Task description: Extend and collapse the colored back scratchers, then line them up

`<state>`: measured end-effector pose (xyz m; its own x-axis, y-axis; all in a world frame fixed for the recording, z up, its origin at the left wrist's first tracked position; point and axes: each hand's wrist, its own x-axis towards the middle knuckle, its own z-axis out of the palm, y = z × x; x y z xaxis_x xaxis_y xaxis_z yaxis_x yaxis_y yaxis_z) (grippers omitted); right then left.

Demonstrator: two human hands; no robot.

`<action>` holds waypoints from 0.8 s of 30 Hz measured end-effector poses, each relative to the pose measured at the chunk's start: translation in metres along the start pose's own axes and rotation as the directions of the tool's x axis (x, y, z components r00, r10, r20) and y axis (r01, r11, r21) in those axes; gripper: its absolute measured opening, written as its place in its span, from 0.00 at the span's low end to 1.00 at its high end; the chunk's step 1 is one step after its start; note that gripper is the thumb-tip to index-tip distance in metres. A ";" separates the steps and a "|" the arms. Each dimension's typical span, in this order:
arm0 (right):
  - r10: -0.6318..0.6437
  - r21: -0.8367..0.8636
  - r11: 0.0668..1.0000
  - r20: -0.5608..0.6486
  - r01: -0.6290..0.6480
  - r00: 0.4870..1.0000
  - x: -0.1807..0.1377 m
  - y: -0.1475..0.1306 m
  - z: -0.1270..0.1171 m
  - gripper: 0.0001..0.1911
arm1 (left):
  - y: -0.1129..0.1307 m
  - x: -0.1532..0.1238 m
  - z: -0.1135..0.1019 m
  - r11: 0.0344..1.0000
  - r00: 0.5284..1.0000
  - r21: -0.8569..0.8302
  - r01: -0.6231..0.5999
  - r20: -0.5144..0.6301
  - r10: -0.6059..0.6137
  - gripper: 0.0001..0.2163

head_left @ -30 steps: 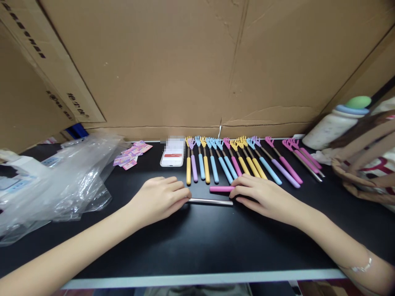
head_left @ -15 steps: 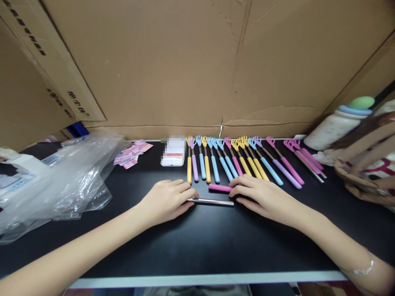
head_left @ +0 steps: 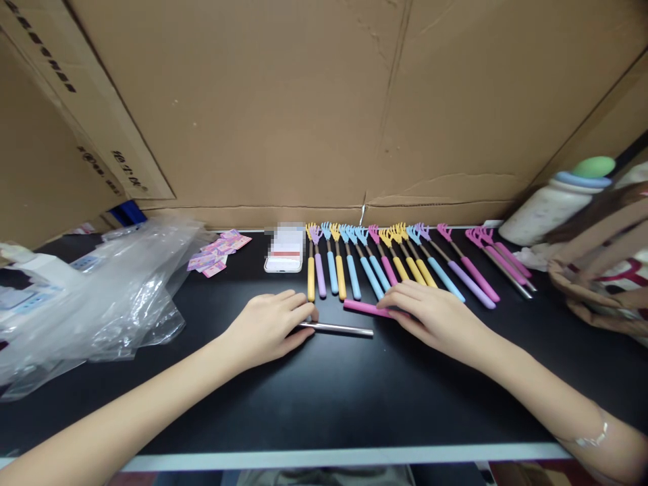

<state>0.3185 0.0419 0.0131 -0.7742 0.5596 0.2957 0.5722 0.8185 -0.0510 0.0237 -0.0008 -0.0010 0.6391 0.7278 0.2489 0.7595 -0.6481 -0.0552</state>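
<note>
My left hand (head_left: 273, 324) is closed around one end of a shiny metal rod (head_left: 344, 330), which points right, low over the black tabletop. Between the thumb and fingers of my right hand (head_left: 425, 307) is a pink tube-shaped handle (head_left: 365, 308), its free end pointing left. Metal rod and pink handle are apart, the handle lying a little farther back. Behind my hands lies a row of back scratchers (head_left: 340, 270) with yellow, purple, blue and pink claw heads and matching handles. At the row's right end, pink ones (head_left: 499, 260) show bare metal rods beside their handles.
A phone (head_left: 283, 256) and a pile of small printed cards (head_left: 217, 253) lie left of the row. Clear plastic bags (head_left: 111, 297) cover the left side. At right stand a tilted white bottle (head_left: 551, 209) and a brown bag (head_left: 582, 290). Cardboard (head_left: 283, 121) walls the back.
My left hand has drawn the metal rod slightly left. My right hand's fingers have shifted on the pink handle, and more of it shows.
</note>
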 end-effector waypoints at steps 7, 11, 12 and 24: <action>0.056 -0.079 0.995 -0.052 -0.060 0.997 0.001 -0.003 0.007 0.08 | 0.001 0.001 0.005 1.000 1.000 -0.006 -0.003 -0.027 0.003 0.05; 0.058 -0.088 0.994 -0.017 -0.060 0.998 0.002 -0.005 0.009 0.06 | 0.000 0.000 0.004 1.000 1.000 0.019 -0.001 -0.029 0.002 0.04; 0.056 -0.086 0.995 -0.007 -0.057 0.998 0.002 -0.005 0.009 0.06 | 0.000 -0.001 0.004 1.000 1.000 0.027 0.001 -0.030 0.000 0.04; 0.252 0.109 0.965 -0.123 -0.239 0.960 0.005 0.013 0.003 0.06 | -0.014 -0.001 -0.009 0.991 0.986 0.092 0.099 -0.144 -0.086 0.07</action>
<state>0.3211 0.0559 0.0108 -0.5657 0.7273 0.3886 0.7077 0.6701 -0.2240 0.0115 0.0051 0.0078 0.5476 0.7405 0.3895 0.8272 -0.5493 -0.1185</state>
